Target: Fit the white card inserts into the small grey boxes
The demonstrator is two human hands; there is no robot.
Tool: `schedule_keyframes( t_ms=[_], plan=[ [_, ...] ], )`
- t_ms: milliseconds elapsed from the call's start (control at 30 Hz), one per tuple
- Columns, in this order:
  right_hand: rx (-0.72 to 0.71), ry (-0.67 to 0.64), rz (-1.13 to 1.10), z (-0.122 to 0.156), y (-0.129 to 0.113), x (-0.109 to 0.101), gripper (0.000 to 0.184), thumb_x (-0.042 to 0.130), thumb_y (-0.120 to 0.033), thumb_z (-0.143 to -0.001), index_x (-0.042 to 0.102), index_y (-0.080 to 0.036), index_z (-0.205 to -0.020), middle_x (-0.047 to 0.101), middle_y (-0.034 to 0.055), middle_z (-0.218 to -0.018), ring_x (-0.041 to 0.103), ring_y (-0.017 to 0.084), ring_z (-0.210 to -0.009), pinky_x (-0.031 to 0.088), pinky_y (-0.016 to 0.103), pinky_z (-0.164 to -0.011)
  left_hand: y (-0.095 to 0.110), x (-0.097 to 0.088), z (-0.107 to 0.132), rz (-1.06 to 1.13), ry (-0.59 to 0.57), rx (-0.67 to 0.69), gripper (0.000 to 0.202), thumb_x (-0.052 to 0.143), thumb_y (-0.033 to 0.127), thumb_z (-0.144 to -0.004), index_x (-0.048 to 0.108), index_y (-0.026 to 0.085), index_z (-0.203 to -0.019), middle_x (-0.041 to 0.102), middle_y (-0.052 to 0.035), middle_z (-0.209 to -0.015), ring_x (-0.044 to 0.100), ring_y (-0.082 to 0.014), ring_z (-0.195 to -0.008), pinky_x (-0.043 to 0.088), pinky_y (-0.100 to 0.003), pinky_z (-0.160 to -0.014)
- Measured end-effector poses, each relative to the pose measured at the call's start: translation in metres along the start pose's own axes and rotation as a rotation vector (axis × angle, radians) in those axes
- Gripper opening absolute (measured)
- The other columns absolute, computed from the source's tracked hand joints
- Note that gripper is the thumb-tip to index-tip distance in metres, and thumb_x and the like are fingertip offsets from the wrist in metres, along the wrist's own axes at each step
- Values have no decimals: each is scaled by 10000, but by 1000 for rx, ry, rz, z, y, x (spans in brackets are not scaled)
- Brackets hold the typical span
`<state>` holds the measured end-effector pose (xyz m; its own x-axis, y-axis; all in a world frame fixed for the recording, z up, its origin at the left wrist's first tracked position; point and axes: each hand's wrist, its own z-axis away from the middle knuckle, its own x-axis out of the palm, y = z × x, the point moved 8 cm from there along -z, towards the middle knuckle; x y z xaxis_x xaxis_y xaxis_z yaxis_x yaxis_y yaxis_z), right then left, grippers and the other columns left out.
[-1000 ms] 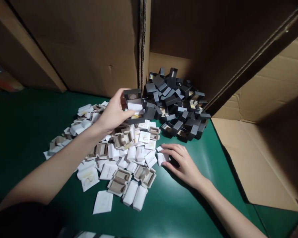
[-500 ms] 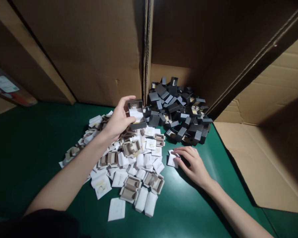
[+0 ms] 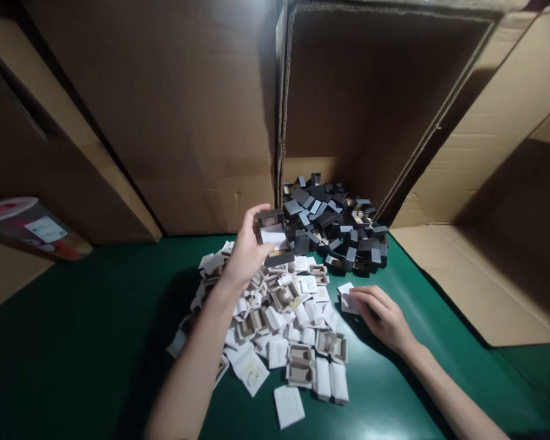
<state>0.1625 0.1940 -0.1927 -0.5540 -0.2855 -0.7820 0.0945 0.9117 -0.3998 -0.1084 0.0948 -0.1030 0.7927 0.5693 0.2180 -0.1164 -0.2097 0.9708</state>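
Note:
A small black box (image 3: 279,259) with its lid up is in my left hand (image 3: 244,256), thumb over the front and fingers behind. White paper or a card (image 3: 273,234) shows inside the box. My right hand (image 3: 389,321) rests low over the green table, its fingertips closed at the right edge of a small white card (image 3: 347,300). Part of that card is hidden under the fingers. Below my left hand spreads a pile of white cards and folded inserts (image 3: 284,296), some showing brown hollow undersides.
Many small black boxes (image 3: 330,220) are heaped at the back, in the opening of a large cardboard carton (image 3: 421,146). Cardboard walls (image 3: 187,134) stand behind. A clear labelled tub (image 3: 41,229) leans at the left. A carton flap (image 3: 467,287) lies at right.
The view has tilted up and shifted left, so everything sits lower and further right. My left hand still holds the black box; my right hand stays at the white card.

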Motion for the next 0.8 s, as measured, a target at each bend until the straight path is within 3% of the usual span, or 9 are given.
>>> schedule_keyframes(
  t_ms=[100,167,300,367,433,500,667,800],
  plan=[
    [14,32,32,-5,-13,5,303,491,-36,-850,514,-179,-1116,563,91,-1072,532,164,-984,473,314,-817,5,-4,3,-33,-24,2,744,588,30,-623,377,217,-1311,572,-80,-1121,582,-221,-1032,459,-407,-959],
    [18,-19,60,-18,-19,15,312,484,-69,-867,498,-186,-1156,541,93,-1143,513,167,-1036,463,318,-861,7,-9,3,-29,-18,0,758,560,12,-628,362,234,-1325,565,-79,-1132,584,-216,-1026,462,-404,-954],
    [106,-241,168,-61,-18,44,408,471,-210,-902,420,-122,-1297,410,133,-1357,370,223,-1257,353,370,-1053,6,-22,-4,18,32,17,739,542,6,-619,363,218,-1303,529,-91,-1222,548,-212,-1110,413,-406,-1018],
    [224,-458,237,-77,-5,62,532,512,-265,-884,373,-72,-1359,370,156,-1396,322,264,-1296,310,394,-1085,6,-27,-6,26,60,28,743,554,12,-608,361,211,-1297,529,-95,-1231,543,-211,-1124,389,-413,-1040],
    [224,-574,219,-90,-1,70,516,557,-291,-856,452,-79,-1314,515,146,-1241,474,257,-1141,419,370,-968,7,-28,-6,30,75,33,755,567,19,-605,353,213,-1302,535,-96,-1229,543,-212,-1126,377,-419,-1050],
    [231,-629,221,-99,4,72,543,635,-265,-777,502,-99,-1277,581,130,-1097,539,260,-1009,471,356,-838,10,-28,-3,12,89,36,756,573,26,-612,354,216,-1310,535,-97,-1234,540,-212,-1134,370,-418,-1056],
    [215,-691,208,-112,10,70,325,639,-232,-718,631,-133,-1027,617,109,-966,582,223,-832,460,305,-679,24,-18,3,-18,119,52,751,576,42,-633,352,220,-1328,544,-99,-1222,551,-214,-1118,396,-406,-1034],
    [231,-652,163,-137,9,45,263,625,-271,-731,626,-140,-959,634,95,-882,589,213,-771,435,291,-612,33,-5,-4,12,126,49,749,577,48,-623,362,221,-1319,581,-93,-1154,584,-214,-1049,443,-404,-978]
  ],
)
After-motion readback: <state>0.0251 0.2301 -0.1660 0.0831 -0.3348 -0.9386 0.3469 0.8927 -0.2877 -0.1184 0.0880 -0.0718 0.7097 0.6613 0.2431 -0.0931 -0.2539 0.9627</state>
